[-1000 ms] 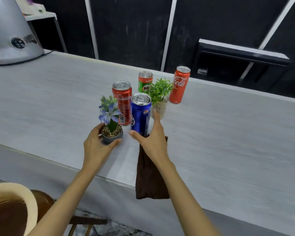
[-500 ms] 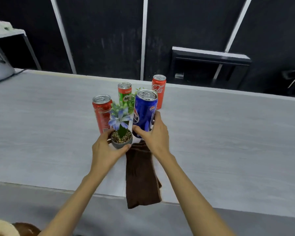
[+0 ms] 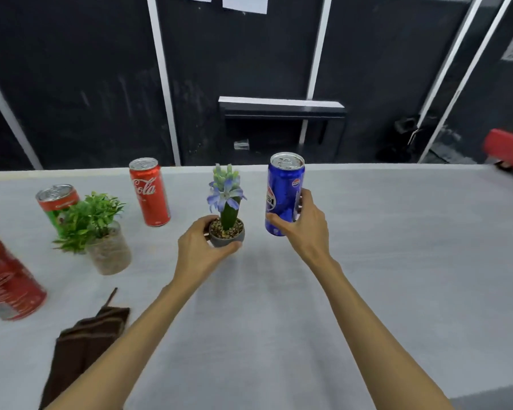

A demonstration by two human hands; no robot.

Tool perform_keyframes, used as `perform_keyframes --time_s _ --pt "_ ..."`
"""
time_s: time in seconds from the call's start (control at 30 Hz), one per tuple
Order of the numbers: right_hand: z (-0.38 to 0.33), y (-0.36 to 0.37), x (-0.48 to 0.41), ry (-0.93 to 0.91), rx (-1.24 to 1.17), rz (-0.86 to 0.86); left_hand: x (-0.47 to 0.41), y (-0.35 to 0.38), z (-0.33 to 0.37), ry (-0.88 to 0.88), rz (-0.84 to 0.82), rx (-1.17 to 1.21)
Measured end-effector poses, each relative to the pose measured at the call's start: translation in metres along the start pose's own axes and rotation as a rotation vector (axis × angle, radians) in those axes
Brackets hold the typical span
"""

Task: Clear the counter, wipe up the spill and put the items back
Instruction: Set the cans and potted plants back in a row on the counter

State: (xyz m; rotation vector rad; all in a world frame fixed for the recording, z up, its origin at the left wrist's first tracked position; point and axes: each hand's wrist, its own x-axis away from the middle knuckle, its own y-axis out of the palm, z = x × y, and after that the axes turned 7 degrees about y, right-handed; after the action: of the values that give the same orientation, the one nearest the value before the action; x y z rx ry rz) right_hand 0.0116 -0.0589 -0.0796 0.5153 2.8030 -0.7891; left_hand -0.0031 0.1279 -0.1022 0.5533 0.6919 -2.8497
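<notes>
Left hand [image 3: 197, 250] has a closed grip on the flower pot [image 3: 226, 233]. Right hand [image 3: 307, 224] grips the blue can [image 3: 283, 193]. Brown cloth [image 3: 83, 347] lies near left on the surface [image 3: 397, 261].

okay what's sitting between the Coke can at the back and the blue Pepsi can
In the head view, the small flower pot, held in the left hand, lies between the Coke can and the Pepsi can, slightly nearer the camera.

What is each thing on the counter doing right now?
Blue can: upright, held in the right hand.
Blue flower pot: upright, held in the left hand.
Coca-Cola can: standing, untouched.
Green can: standing, partly behind the leafy plant.
Red can: standing at the left edge.
Brown cloth: crumpled, lying on the counter.
</notes>
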Motion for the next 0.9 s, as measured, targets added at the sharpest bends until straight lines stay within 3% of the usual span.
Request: perform_keyframes --time_s 0.43,0.9 --pt "0.11 -0.093 -0.188 0.041 0.027 -0.011 -0.133 0.198 0.032 -0.079 -0.025 0.022" --pt "0.189 -0.075 -0.32 0.071 0.014 -0.084 -0.237 0.309 0.006 -0.133 0.052 -0.04"
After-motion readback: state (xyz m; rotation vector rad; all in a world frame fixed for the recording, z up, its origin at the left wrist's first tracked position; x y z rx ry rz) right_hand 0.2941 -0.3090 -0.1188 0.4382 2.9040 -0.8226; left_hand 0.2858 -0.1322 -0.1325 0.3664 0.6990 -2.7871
